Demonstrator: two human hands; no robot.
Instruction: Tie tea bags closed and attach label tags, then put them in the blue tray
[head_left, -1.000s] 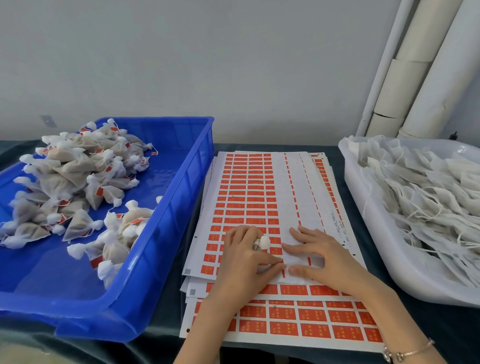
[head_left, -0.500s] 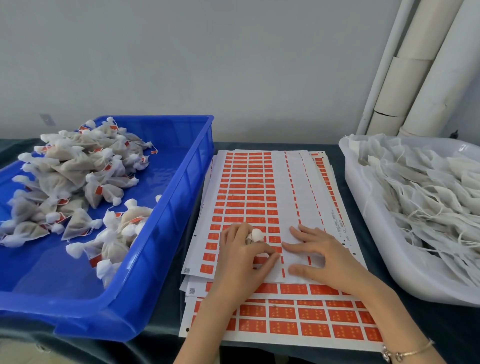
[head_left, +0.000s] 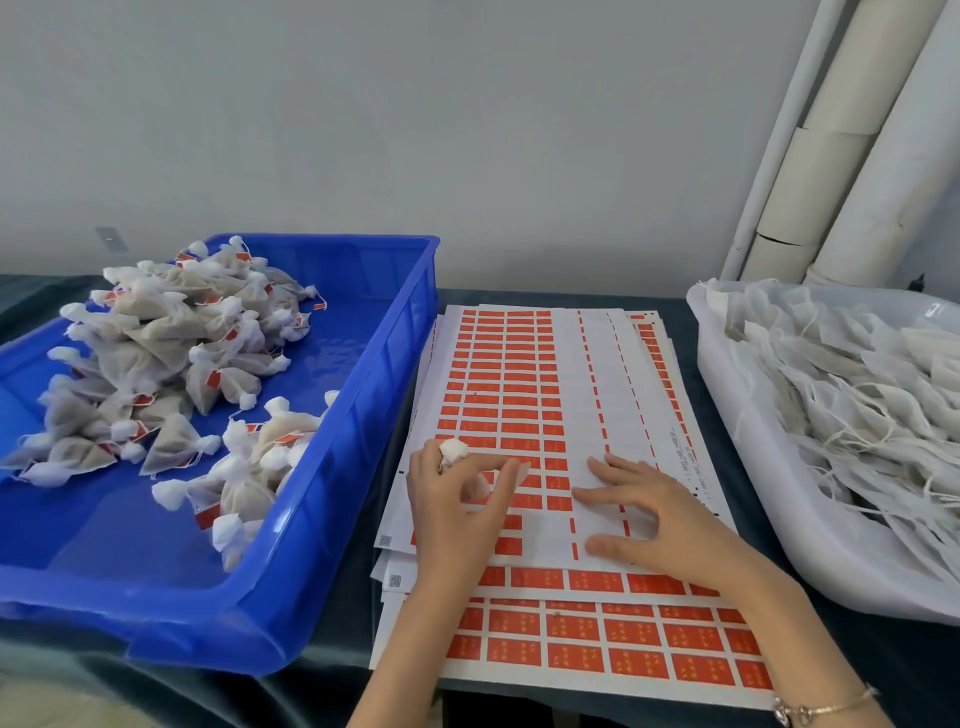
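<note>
Fingers of left hand (head_left: 457, 504) curl round tied tea bag (head_left: 453, 450), fingertip at label sheet (head_left: 511, 384); right hand (head_left: 652, 512) flat, fingers straight, pinning sheet. Labelling step, likely; next: peel tag, stick it, drop bag in blue tray (head_left: 374, 405).

The left hand (head_left: 457, 499) is gripping a white tea bag (head_left: 453, 450) over the sheet of orange labels (head_left: 519, 374), while the right hand (head_left: 654, 514) is pressing flat on it. Tied bags (head_left: 156, 353) are lying in the blue tray (head_left: 363, 415) at left, and loose bags (head_left: 857, 395) are filling the white tub (head_left: 748, 457) at right.
</note>
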